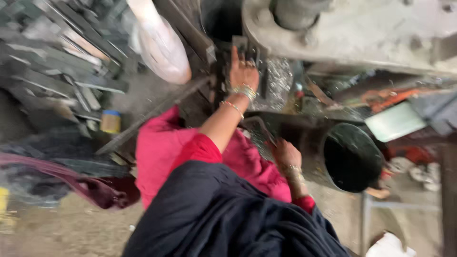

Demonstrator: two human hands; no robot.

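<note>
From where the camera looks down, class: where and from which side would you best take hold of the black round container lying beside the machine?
Grip the black round container at its rim, on the upper edge of the open mouth, coming from the lower right. It lies tilted with the mouth facing that way, so the rim is exposed there, while its body runs back toward the machine and the right hand, which crowd the other side.

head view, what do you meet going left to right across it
pile of metal strips → small yellow can → left hand → right hand → black round bin → pale flat sheet
</note>
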